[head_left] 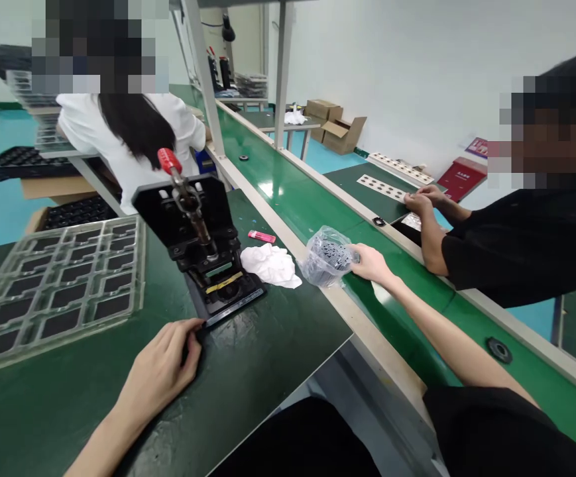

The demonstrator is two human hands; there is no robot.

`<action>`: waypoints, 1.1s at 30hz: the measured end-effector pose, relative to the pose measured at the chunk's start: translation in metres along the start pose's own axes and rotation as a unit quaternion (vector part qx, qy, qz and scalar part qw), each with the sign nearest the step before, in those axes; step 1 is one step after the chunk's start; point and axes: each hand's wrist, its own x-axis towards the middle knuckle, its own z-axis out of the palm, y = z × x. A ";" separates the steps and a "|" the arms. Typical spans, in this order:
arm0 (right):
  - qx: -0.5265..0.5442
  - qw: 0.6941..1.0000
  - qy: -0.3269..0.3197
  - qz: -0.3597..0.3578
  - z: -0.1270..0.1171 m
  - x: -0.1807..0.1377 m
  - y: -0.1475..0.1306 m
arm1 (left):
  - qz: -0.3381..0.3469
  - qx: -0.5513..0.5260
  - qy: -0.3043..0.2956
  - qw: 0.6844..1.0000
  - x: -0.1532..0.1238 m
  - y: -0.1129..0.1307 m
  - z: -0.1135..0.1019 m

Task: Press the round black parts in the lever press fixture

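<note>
The person's right hand [370, 264] grips a clear plastic bag [330, 255] of small dark pieces, at its nine o'clock, by the pale rail [367, 338] of the green conveyor [278, 182]. The left hand [166, 354] rests on the counter [248, 371] with bent fingers; whether it grips the black fixture [194, 262], at its one o'clock, one cannot tell. A white cloth [270, 265] lies at the bag's nine o'clock, and a clear tray [141, 265] at the left hand's ten o'clock.
</note>
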 end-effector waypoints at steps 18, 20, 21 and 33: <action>0.086 0.849 0.294 -0.429 -0.012 -0.141 -0.137 | 0.000 -0.163 -0.102 0.981 -0.011 0.039 -0.006; 0.158 0.833 0.236 -0.474 0.009 -0.139 -0.164 | -0.025 -0.201 -0.101 0.974 -0.010 0.043 -0.009; 0.178 0.828 0.213 -0.487 0.018 -0.135 -0.174 | -0.034 -0.220 -0.097 0.970 -0.009 0.043 -0.010; 0.404 0.883 -0.016 -0.237 -0.016 -0.100 -0.186 | -0.005 -0.217 -0.145 0.965 -0.018 0.041 -0.004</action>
